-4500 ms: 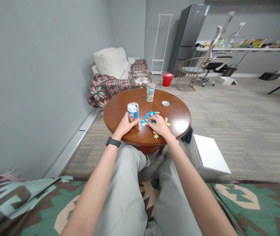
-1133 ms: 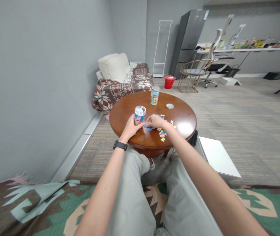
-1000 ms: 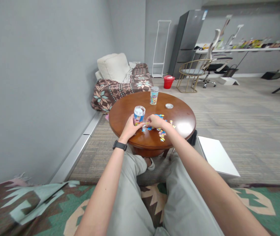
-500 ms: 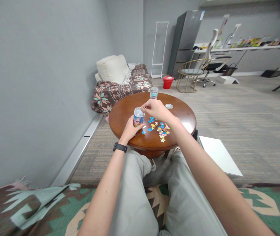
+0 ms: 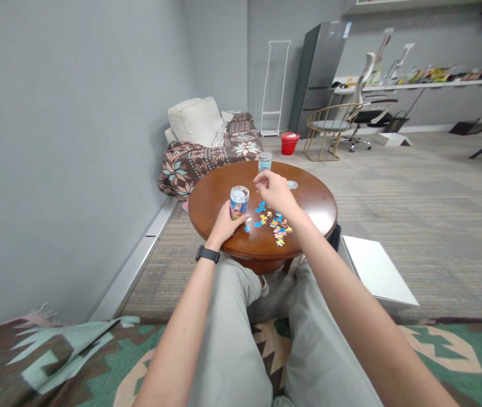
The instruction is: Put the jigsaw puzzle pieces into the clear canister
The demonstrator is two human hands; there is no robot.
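My left hand (image 5: 226, 225) is wrapped round a clear, open-topped jar (image 5: 239, 204) with a colourful label, upright on the round brown table (image 5: 207, 198). To the right of the jar, my right hand (image 5: 273, 189) hovers over the table with its fingers bent; whether anything is between the fingertips is too small to tell. Loose puzzle pieces (image 5: 281, 226), blue, yellow and pink, lie on the table below it. A second jar (image 5: 265, 161) with a silver lid stands behind my right hand. A round lid (image 5: 292, 185) lies partly hidden beside that hand.
Beyond the table are a draped couch (image 5: 190, 158), a red bin (image 5: 289, 143) and a gold-framed chair (image 5: 329, 124). A white box (image 5: 378, 268) stands at the table's right. My knees are below its near edge.
My right hand has moved right, away from the mouth of the open jar. My left hand and the jar have stayed in place.
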